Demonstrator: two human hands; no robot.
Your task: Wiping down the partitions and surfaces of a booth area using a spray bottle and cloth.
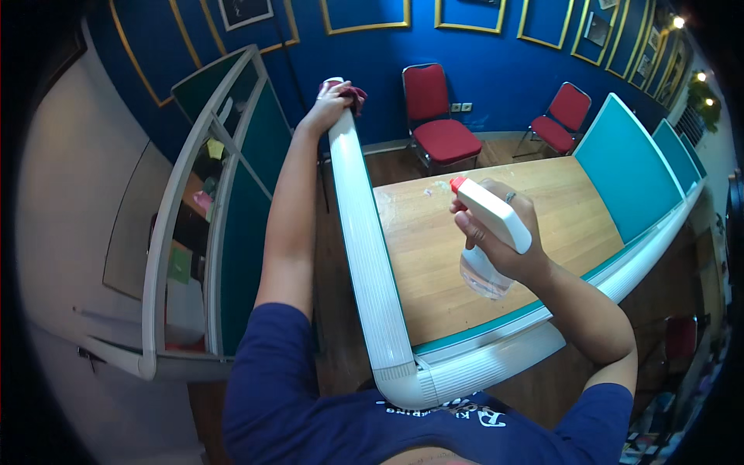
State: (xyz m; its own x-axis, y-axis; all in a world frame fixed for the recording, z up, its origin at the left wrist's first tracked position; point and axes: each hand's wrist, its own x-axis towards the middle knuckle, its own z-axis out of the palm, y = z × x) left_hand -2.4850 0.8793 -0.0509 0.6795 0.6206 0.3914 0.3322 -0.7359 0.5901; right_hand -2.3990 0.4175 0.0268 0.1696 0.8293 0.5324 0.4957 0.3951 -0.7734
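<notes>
My left hand [332, 107] reaches out to the far end of a ribbed white partition rail [366, 244]. Under its fingers a dark red cloth [357, 96] is pressed on the rail's top. My right hand [505, 226] grips the neck of a spray bottle with a white trigger head [494, 212] and a red nozzle [457, 184]. Its clear body [485, 276] holds some liquid and hangs above a wooden desktop [430, 261]. The nozzle points away from me, towards the upper left. My palm and fingers hide the trigger.
The rail turns at a rounded corner [401, 386] close to my chest. Teal divider panels [630, 168] rise at the right. A glazed partition [174, 232] stands at the left. Two red chairs [447, 139] [552, 131] are near the blue wall [372, 58].
</notes>
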